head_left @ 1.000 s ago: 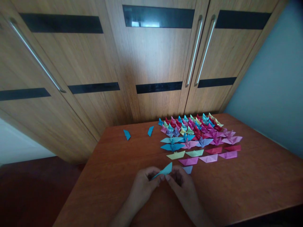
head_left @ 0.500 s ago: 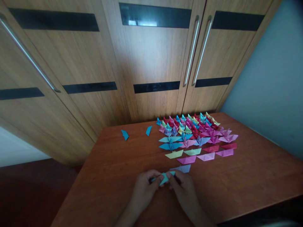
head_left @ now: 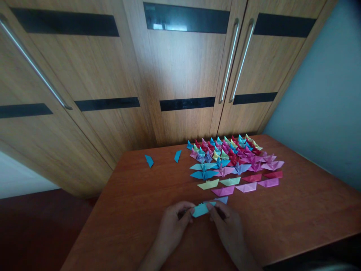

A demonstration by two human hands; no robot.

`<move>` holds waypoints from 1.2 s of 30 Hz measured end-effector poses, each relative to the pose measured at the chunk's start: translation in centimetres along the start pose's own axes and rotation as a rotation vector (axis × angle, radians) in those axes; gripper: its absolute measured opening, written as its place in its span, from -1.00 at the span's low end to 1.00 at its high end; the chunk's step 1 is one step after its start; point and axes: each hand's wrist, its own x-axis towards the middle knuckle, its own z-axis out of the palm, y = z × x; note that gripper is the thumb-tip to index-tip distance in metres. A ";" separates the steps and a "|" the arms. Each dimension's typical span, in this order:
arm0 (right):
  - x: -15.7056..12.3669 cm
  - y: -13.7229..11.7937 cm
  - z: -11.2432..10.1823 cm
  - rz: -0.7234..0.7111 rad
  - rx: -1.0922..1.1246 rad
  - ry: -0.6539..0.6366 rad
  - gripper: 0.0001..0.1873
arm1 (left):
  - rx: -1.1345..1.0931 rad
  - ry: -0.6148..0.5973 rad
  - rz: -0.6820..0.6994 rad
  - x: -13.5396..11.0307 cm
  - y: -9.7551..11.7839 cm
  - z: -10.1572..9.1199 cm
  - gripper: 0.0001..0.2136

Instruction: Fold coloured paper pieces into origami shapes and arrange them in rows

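Note:
Between my two hands is a light turquoise folded paper piece [head_left: 201, 210], flat and boat-shaped, held above the table near its front. My left hand [head_left: 176, 224] pinches its left end between thumb and fingers. At the other end, my right hand [head_left: 225, 222] grips it with thumb and fingertips. Just behind the right hand lies a lavender folded paper piece [head_left: 222, 200], partly hidden. Beyond it are flat folded pieces in rows, among them a magenta one [head_left: 223, 191], a pale yellow one [head_left: 208, 184] and a red one [head_left: 252, 178].
Several spread-winged origami cranes, including a blue one [head_left: 204, 174], crowd the back right of the brown table [head_left: 135, 195]. Two blue folded papers [head_left: 149, 161] lie apart at the back left. A wooden wardrobe [head_left: 183, 67] stands behind the table, with a blue-grey wall [head_left: 318, 98] at right.
The turquoise piece now shows its long flat side, where before it was angled and more covered by fingers. My right hand has shifted slightly to the right.

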 end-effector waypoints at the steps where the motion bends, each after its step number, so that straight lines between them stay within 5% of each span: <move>1: -0.1 0.1 -0.1 0.002 -0.012 0.000 -0.61 | 0.001 0.003 -0.001 0.0 0.0 0.0 -0.78; 7: -0.5 0.8 -1.3 -0.010 -0.032 0.038 -0.65 | 0.111 0.046 0.045 0.0 0.6 1.1 -0.83; 11: -0.3 2.0 -4.1 0.055 -0.027 0.166 -0.58 | 0.175 0.069 0.108 -0.1 1.5 3.0 -0.82; 15: 0.6 4.7 -8.3 0.115 -0.093 0.218 -0.53 | 0.309 -0.023 0.282 -0.8 1.9 6.4 -0.72; 20: 1.5 7.3 -11.6 0.133 -0.424 0.273 -0.52 | 0.540 -0.208 0.505 -1.0 1.6 11.8 -0.65; 25: 1.9 7.5 -11.6 0.109 -0.696 0.256 -0.58 | 0.614 -0.243 0.587 -0.4 1.1 14.8 -0.50; 36: 2.5 7.2 -10.9 0.107 -0.890 0.228 -0.60 | 0.718 -0.215 0.570 -0.2 0.6 14.5 -0.35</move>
